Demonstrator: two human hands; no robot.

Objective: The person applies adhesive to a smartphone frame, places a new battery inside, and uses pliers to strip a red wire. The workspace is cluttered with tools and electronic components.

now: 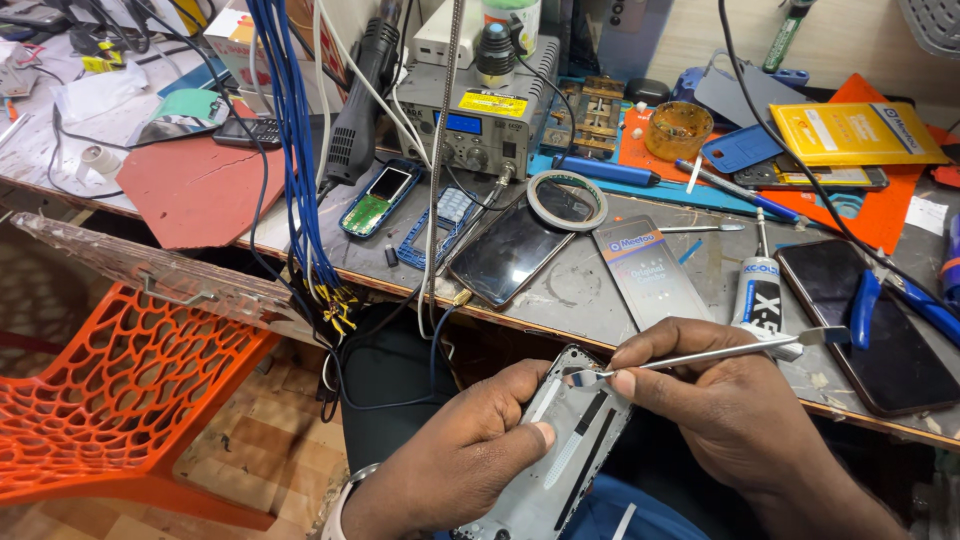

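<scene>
Phone frame (560, 450) sits gripped in left hand (470, 455); at two o'clock, right hand (720, 400) pinches metal spatula (715, 352) onto it.

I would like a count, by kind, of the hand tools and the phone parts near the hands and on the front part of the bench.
Metal spatula tools: 2, one in the right hand at, one on the bench
Blue-handled pliers: 1
Phone frame in the left hand: 1
Dark phones or screens lying flat: 2
Glue tube: 1
Tape roll: 1
Total: 8
</scene>
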